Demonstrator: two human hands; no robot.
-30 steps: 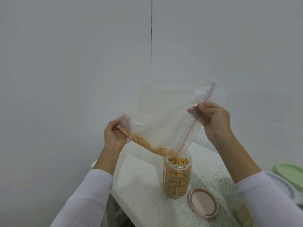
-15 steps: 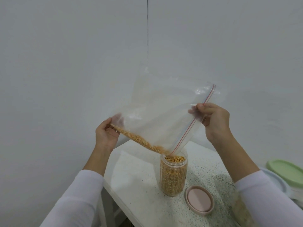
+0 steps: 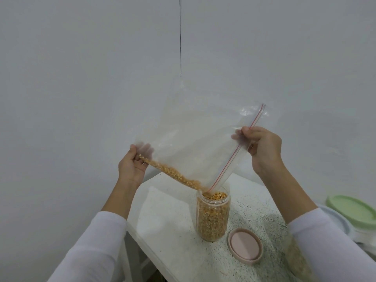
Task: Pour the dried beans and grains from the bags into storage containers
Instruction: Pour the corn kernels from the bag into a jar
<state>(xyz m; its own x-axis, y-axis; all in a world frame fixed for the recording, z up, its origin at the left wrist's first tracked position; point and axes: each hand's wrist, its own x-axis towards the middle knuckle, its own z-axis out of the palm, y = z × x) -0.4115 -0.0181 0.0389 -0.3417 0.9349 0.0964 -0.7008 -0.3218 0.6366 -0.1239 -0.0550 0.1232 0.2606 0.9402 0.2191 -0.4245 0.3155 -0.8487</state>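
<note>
The clear bag (image 3: 195, 139) is pinched by the left hand (image 3: 132, 165) and right hand (image 3: 262, 147), tilted above the jar (image 3: 213, 216); kernels (image 3: 173, 176) are gathered at its lower edge.

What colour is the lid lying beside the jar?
Pale pink lid, right of the jar; seen in the head view.

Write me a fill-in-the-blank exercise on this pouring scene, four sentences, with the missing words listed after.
1. The clear zip-top plastic bag is tilted so the yellow dried kernels slide into the clear plastic ____.
2. The round pink lid lies on the speckled white table, so the jar is ____.
3. The right hand pinches the bag at its ____ zip strip.
4. The left hand holds the bag's ____ corner.

Missing words: jar; open; red; lower
</note>
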